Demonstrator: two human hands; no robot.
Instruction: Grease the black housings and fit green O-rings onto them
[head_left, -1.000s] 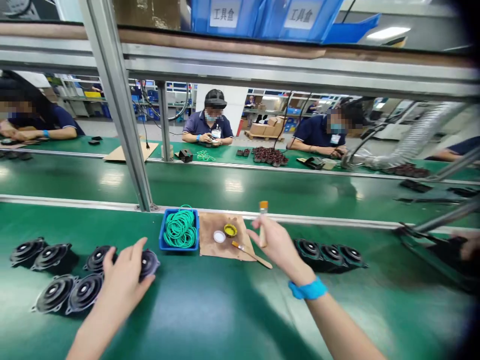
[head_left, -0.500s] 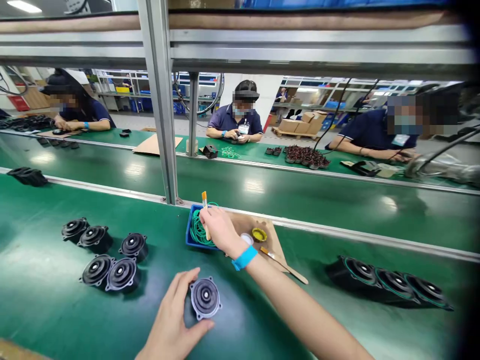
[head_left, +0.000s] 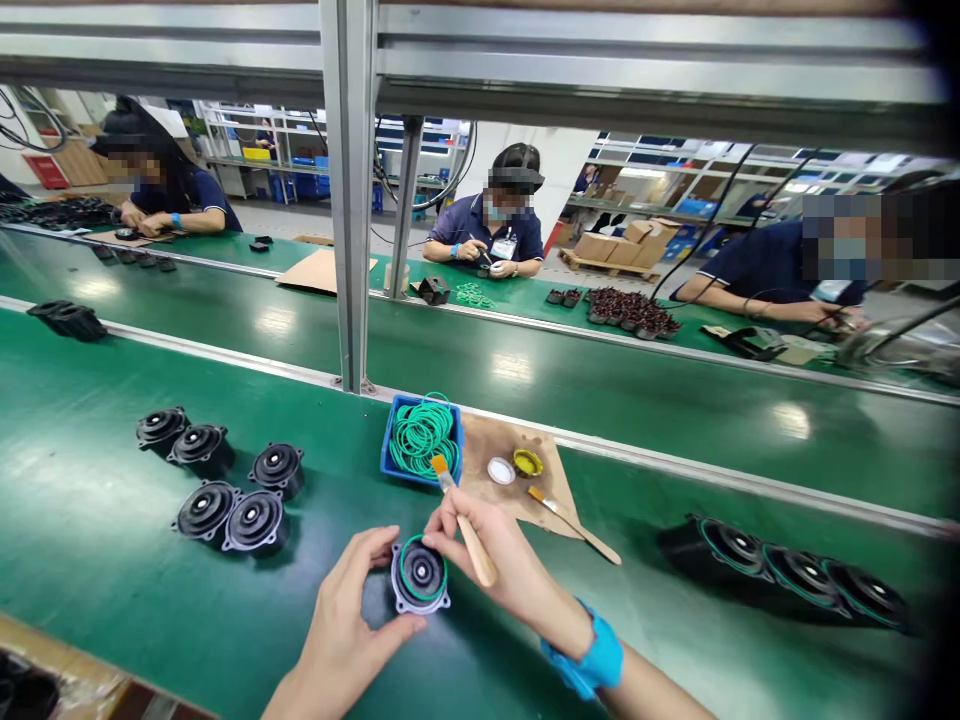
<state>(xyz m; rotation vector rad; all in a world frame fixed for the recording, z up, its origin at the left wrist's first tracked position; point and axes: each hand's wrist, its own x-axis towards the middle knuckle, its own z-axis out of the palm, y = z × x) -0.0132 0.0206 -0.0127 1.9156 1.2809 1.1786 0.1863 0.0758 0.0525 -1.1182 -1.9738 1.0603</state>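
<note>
A round black housing with a grey lugged rim stands on the green bench. My left hand grips it from the left, fingers at the back and thumb at the front. A green rubber ring lies over the housing's top, off-centre from its rim. Between thumb and fingertips my right hand pinches the ring's right edge. The same hand also holds a wooden-handled paintbrush, bristles pointing up and away. Just beyond it stands a blue bin full of green rings.
On stained brown cardboard sit a white lid, a yellow-filled cup and a second brush. Several housings stand left; three ringed ones stand right. A metal post rises at the bench's back. Co-workers sit opposite.
My right hand has come back from the blue bin to the housing, bringing a green ring and still holding the brush. My left hand keeps its hold on the housing.
</note>
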